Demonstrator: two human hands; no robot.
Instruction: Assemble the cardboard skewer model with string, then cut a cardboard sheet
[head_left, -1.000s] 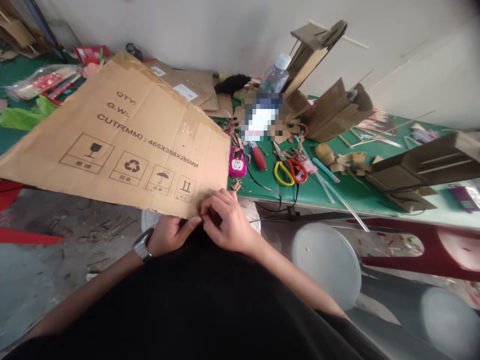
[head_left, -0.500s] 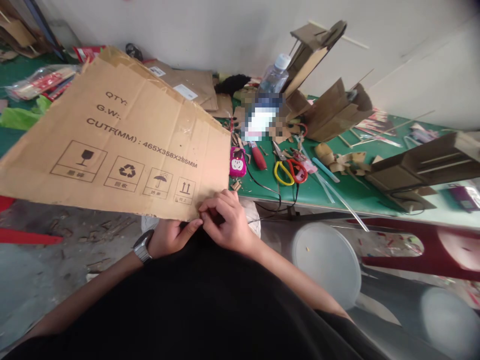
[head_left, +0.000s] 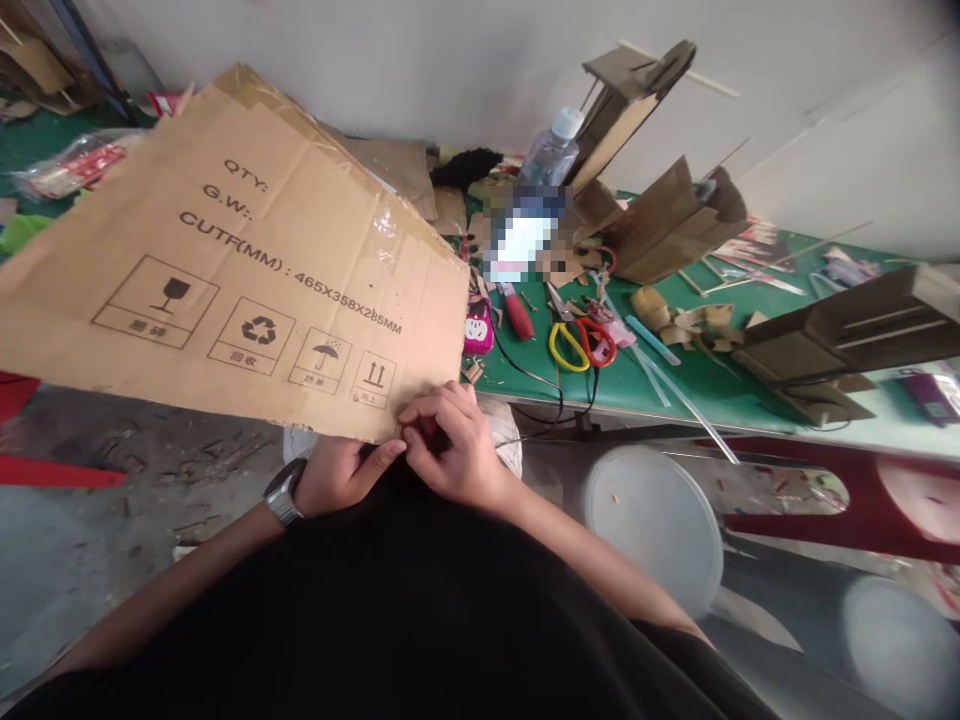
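A large printed cardboard sheet [head_left: 315, 290] slants up from my hands toward the upper left, its tape-covered far edge raised. My left hand [head_left: 349, 470], with a metal watch at the wrist, grips the near edge from below, its thumb lying along that edge. The fingers of that hand are hidden beneath the sheet. At the near right corner my right hand [head_left: 454, 445] is closed, thumb and fingertips pinching the cardboard close to my left thumb. The two hands almost touch there.
On the green table [head_left: 525, 375] lie yellow-and-red scissors [head_left: 581, 343], a red-handled tool [head_left: 517, 312] and a pink packet [head_left: 478, 325]. A plastic bottle [head_left: 551, 150] stands behind them. Cardboard models [head_left: 660, 225] stand at the right. A round stool [head_left: 652, 530] is below the table edge.
The far side of the cardboard sheet has lifted and tilted slightly, covering more of the envelopes behind it. Both hands have stayed in nearly the same place at its corner.
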